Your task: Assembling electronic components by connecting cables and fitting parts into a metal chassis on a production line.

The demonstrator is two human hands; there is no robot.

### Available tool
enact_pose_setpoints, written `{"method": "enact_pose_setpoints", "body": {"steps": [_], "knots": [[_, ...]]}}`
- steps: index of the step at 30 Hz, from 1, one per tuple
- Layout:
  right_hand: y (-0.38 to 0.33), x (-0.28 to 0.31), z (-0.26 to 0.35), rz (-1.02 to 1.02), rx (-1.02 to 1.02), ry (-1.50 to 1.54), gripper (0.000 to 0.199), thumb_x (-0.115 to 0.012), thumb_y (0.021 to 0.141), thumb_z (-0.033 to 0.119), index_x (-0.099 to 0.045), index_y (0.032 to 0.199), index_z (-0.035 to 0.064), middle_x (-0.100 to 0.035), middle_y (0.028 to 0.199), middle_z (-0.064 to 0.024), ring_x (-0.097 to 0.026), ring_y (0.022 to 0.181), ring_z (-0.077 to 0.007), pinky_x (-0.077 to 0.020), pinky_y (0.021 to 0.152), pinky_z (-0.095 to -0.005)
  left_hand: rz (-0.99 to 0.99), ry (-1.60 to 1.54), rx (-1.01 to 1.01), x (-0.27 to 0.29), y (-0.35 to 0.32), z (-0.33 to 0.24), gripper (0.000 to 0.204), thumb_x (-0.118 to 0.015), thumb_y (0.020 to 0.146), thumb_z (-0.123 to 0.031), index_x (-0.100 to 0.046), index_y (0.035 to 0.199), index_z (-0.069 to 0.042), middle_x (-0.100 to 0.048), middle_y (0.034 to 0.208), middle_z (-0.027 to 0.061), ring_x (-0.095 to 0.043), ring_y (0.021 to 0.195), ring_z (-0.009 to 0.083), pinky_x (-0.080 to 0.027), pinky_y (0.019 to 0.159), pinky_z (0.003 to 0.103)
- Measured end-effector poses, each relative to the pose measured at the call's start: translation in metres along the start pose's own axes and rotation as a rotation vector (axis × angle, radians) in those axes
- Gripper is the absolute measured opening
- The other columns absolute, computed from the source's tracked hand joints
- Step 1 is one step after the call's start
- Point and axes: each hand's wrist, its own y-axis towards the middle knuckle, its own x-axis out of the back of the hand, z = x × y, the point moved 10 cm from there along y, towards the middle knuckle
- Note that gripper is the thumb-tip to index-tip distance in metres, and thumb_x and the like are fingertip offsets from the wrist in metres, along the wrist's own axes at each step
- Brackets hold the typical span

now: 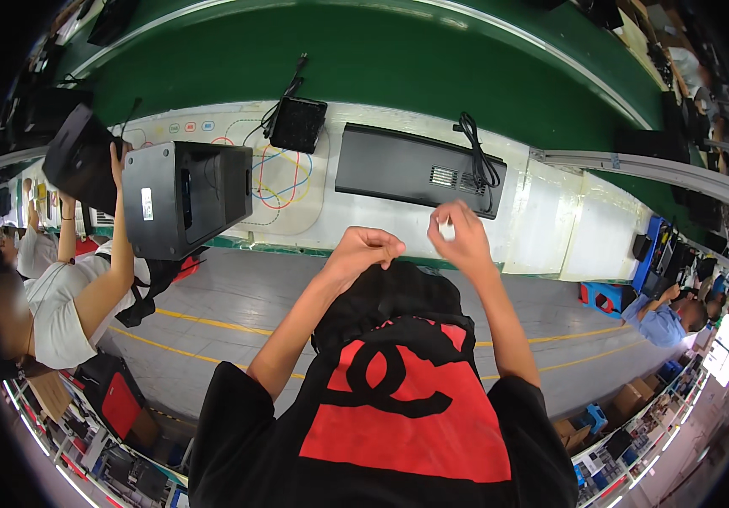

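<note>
My left hand (pixel 366 248) is curled into a fist above my chest, with nothing visible in it. My right hand (pixel 459 233) pinches a small white piece (pixel 446 229) between its fingertips, just in front of the white worktable (pixel 542 212). A long flat black panel (pixel 411 169) lies on the table just beyond both hands, with a coiled black cable (pixel 479 157) on its right end. My black and red shirt (pixel 398 406) fills the lower middle of the view.
A small square black box (pixel 298 124) with a cable sits behind the panel's left end. A co-worker on the left (pixel 85 288) holds a black speaker cabinet (pixel 186 199). A green conveyor belt (pixel 398 59) runs behind the table. Another person (pixel 665 317) sits at right.
</note>
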Motion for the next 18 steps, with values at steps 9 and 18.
{"method": "enact_pose_setpoints", "body": {"steps": [9, 18], "knots": [[0.019, -0.067, -0.039, 0.274, 0.148, -0.407, 0.012, -0.057, 0.076, 0.000, -0.047, 0.082, 0.0023, -0.056, 0.073, -0.0179, -0.058, 0.075, -0.0380, -0.0496, 0.074, -0.0452, -0.120, -0.016, 0.051, 0.048, -0.008, 0.016, 0.021, -0.075, 0.082, -0.016, -0.069, 0.088, 0.003, -0.063, 0.075, 0.0027, -0.053, 0.062, 0.0093, -0.044, 0.058, 0.022], [0.022, -0.093, -0.046, 0.444, -0.029, -0.706, 0.016, -0.057, 0.071, -0.006, -0.047, 0.084, -0.0026, -0.059, 0.082, -0.0198, -0.062, 0.086, -0.0343, -0.0541, 0.075, -0.0391, -0.177, 0.037, 0.048, 0.074, -0.003, 0.010, 0.021, -0.075, 0.082, -0.016, -0.068, 0.088, 0.003, -0.063, 0.075, 0.0032, -0.053, 0.061, 0.0088, -0.044, 0.058, 0.023]]}}
